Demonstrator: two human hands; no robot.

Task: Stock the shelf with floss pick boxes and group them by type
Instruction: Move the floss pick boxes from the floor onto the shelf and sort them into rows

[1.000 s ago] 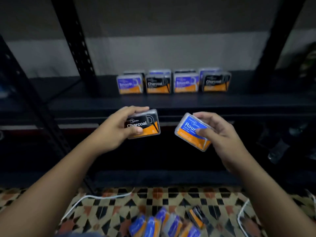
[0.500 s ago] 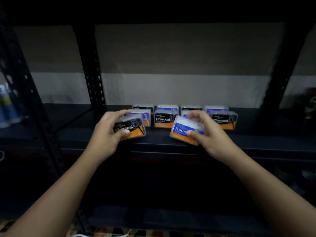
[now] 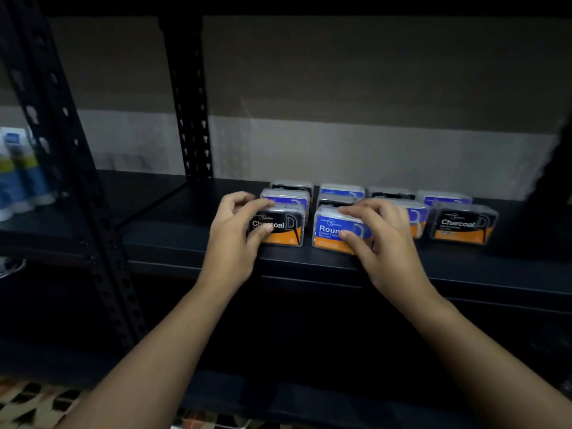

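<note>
Right at the front edge of a dark metal shelf (image 3: 309,261), a person's two bare hands are each setting down a small clear plastic box of floss picks. Their left hand (image 3: 235,239) wraps a black box (image 3: 283,227) labelled "Charcoal", fingers curled over its top and thumb pressed on its front face. Their right hand (image 3: 380,239) grips a blue box (image 3: 335,230) whose label begins "Roun", fingers over the lid and thumb on the front. Both boxes sit upright on the shelf, labels facing outward, just beside each other with a narrow gap between; the hands stay apart, one per box. Gripping top and front this way probably lets each box be slid square against the row behind it. Behind them on the shelf stand more boxes (image 3: 340,191) in short rows running toward the back wall, blue and black ones mixed. Another black "Charcoal" box (image 3: 462,226) stands at the front of the shelf, to the right of the right hand. Black now sits ahead of blue in places, so grouping by type looks unfinished. A black upright post (image 3: 190,103) rises at the shelf's back left.
</note>
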